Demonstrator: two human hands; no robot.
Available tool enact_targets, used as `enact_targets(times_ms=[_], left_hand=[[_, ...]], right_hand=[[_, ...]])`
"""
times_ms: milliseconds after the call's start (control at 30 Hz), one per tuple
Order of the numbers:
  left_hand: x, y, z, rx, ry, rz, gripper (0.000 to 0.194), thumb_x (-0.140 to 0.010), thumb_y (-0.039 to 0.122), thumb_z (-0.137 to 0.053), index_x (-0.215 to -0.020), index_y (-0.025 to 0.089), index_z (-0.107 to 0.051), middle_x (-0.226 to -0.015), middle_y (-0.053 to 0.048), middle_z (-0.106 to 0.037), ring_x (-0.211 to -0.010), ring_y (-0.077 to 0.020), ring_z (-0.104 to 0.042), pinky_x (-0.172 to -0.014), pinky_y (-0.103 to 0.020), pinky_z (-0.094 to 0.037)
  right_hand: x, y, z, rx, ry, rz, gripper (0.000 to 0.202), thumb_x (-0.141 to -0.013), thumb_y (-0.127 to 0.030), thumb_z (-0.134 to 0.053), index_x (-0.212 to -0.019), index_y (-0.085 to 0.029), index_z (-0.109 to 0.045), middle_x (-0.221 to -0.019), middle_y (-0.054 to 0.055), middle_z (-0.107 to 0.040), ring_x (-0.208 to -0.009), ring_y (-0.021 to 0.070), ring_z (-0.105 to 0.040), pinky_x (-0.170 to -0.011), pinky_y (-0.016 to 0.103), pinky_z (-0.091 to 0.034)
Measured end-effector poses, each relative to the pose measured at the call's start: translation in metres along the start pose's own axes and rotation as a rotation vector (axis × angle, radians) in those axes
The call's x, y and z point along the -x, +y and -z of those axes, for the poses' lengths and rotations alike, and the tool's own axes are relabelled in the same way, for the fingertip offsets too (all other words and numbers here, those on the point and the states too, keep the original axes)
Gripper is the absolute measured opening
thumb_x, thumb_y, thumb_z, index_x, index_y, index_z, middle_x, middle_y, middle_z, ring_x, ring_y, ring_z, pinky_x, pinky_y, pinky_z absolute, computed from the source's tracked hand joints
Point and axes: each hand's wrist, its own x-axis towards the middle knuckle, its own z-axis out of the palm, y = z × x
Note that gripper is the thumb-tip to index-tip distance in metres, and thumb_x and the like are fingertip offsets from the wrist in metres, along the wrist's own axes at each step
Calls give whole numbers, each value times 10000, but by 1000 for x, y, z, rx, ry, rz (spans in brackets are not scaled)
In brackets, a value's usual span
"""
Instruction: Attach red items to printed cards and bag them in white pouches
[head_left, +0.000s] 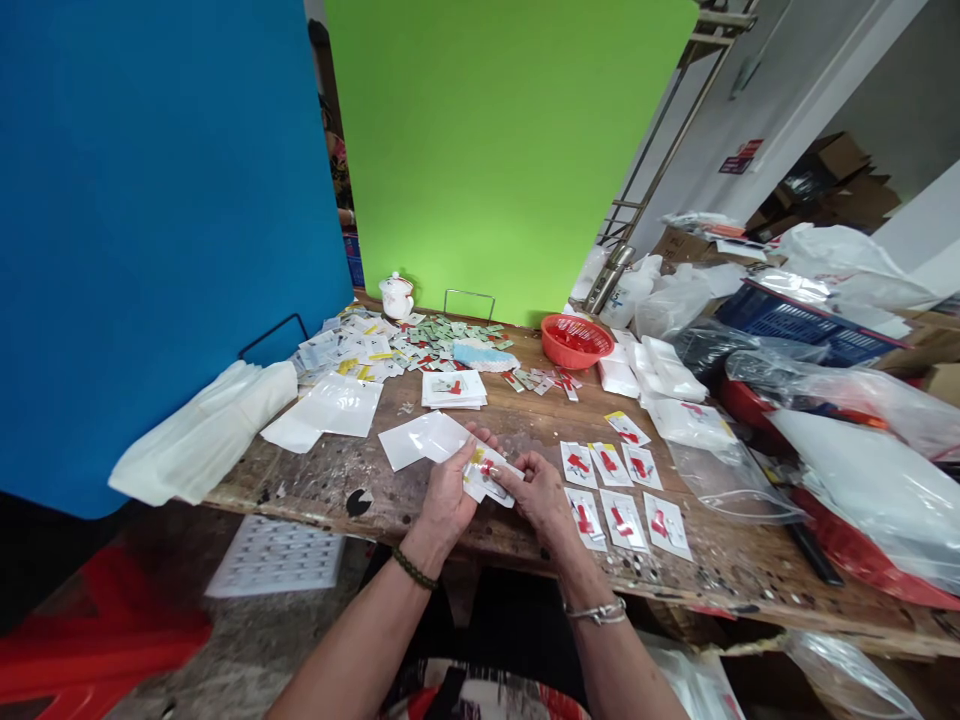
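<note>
My left hand [448,497] is closed on a small packet [478,482] near the front of the wooden table. The packet looks white and clear, with a yellow patch and a red piece showing in it. From the right, my right hand [546,500] pinches the same packet's edge, fingers bent. Flat white sheets or bags [420,442] lie just beyond my left hand. To the right of my hands, several packets with red pieces [621,520] are laid out in rows. Behind the hands sits a small stack of white packets [454,388], the top one showing a red piece.
A red plastic basket [577,343] holds red pieces. Loose cards [360,345] are heaped at the back left, near a white lidded cup [397,296]. Stacked white bags [206,425] overhang the left edge. Plastic bags and a blue crate [810,325] crowd the right. Green and blue panels stand behind.
</note>
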Motion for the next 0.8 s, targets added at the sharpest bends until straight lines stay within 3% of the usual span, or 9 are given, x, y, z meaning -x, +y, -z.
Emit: enact_targets(times_ms=[100, 267, 400, 600, 800], left_hand=[[1, 2, 0, -27, -3, -30, 415, -689, -44, -615, -1043, 174, -614, -876, -35, -705, -788, -189, -689, -767, -337, -542], [0, 6, 0, -18, 10, -64, 496, -683, -73, -580, -1101, 193, -605, -904, -13, -711, -761, -163, -689, -831, -344, -528], [1, 7, 0, -27, 0, -61, 506, -675, -68, -587, -1110, 188, -605, -901, -13, -714, -775, -179, -692, -863, -378, -519], [3, 2, 3, -56, -56, -60, 452, -663, -30, -652, -1056, 189, -612, -881, -19, -709, -807, -186, -688, -781, -338, -535], [4, -2, 3, -98, -104, -39, 438, -653, 3, -685, -1044, 187, -614, -915, -30, -710, -838, -183, -679, -760, -302, -526]], right_hand=[[5, -4, 1, -49, -56, -14, 515, -499, -509, -819, -623, -216, -414, -419, -95, -481, -335, 54, -354, -329, 182, -236], [14, -13, 7, -102, -200, -50, 414, -571, -476, -786, -743, -181, -552, -471, -57, -559, -383, 59, -435, -360, 158, -300], [13, -9, 8, -82, -171, -78, 388, -559, -447, -788, -714, -166, -571, -438, -64, -529, -364, 44, -413, -334, 138, -254], [9, -4, -1, -212, -163, -119, 425, -509, -420, -821, -631, -181, -492, -379, -83, -481, -301, 25, -342, -299, 137, -209], [8, -3, -6, -254, -111, -139, 461, -461, -407, -844, -715, -174, -537, -441, -81, -528, -301, 27, -362, -283, 137, -204]])
